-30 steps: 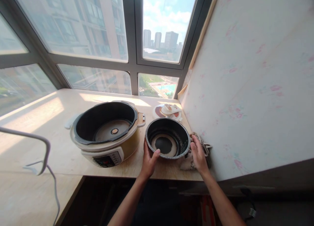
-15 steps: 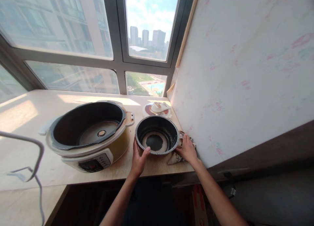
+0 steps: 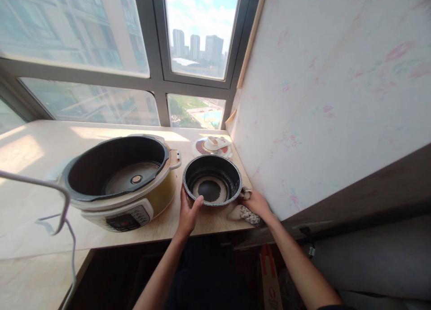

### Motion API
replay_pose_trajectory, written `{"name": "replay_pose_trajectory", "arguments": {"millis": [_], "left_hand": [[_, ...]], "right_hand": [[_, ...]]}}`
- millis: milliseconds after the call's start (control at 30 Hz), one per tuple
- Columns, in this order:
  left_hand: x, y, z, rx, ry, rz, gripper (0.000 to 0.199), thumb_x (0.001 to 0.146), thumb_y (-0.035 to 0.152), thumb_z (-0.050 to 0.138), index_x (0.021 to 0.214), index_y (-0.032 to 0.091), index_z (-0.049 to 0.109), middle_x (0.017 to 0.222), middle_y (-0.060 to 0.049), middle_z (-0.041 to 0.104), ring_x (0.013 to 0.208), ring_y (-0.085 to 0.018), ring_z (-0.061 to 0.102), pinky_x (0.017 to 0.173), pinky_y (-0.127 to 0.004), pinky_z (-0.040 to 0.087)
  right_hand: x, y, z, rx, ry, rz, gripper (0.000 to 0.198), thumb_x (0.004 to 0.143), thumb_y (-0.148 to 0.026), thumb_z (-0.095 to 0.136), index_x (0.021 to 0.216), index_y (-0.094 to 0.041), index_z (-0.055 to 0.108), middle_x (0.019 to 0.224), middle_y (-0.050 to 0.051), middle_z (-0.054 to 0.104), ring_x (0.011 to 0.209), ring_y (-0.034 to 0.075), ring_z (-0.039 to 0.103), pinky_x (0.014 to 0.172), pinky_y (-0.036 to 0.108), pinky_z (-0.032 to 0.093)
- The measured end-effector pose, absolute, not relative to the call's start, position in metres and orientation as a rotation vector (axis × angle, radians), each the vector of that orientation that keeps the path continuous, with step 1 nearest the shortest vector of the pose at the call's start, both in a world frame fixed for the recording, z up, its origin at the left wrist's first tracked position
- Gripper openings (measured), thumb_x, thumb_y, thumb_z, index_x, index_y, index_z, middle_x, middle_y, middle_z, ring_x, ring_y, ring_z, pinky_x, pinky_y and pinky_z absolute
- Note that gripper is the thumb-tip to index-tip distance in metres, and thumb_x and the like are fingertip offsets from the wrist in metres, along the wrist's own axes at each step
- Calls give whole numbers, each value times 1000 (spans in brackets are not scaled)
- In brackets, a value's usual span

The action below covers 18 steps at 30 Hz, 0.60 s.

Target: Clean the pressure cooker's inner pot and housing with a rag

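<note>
A round black inner pot (image 3: 213,200), with a worn pale ring on its bottom, is held over the wooden ledge, its mouth facing up and towards me. My left hand (image 3: 188,215) grips its left side, the thumb over the near rim and the fingers behind the wall. At the pot's right side, my right hand (image 3: 257,205) is closed on a patterned cloth (image 3: 249,215), which bunches out above and below the fingers. Most of those fingertips are hidden. To the left stands the lidless electric pressure cooker (image 3: 158,195), its dark inside showing.
Behind the pot lies the cooker's lid (image 3: 213,145) near the window. A floral-papered wall (image 3: 303,121) bounds the wooden ledge (image 3: 205,224) on the right. A grey bent metal rod (image 3: 63,207) stands at the left front. Below the ledge is a paper bag (image 3: 269,278).
My right hand has shifted slightly down along the pot's right side, and more of the cloth shows below it. My left hand keeps its hold. The view has shifted a little.
</note>
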<state>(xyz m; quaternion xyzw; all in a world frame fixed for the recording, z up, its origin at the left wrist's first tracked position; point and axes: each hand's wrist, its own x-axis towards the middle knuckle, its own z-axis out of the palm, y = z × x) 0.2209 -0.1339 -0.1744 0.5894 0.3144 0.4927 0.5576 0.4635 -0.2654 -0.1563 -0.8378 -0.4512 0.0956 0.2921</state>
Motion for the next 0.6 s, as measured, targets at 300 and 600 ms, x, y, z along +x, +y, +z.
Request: {"name": "replay_pose_trajectory", "arguments": {"millis": [300, 600], "left_hand": [[215, -128, -176, 1339, 720, 1084, 88, 83, 37, 69, 160, 24, 29, 168, -11, 29, 157, -30, 22, 129, -46, 13], [209, -122, -169, 1345, 721, 1046, 79, 83, 39, 68, 156, 24, 41, 166, -9, 35, 158, -31, 19, 129, -49, 10]], "right_hand": [[451, -318, -139, -1946, -962, 551, 18, 68, -33, 67, 81, -24, 76, 83, 7, 79, 81, 34, 73, 74, 44, 59], [460, -302, -58, -1633, -769, 411, 30, 70, -42, 80, 85, -18, 71, 79, 7, 73, 67, 23, 68, 59, 35, 58]]}}
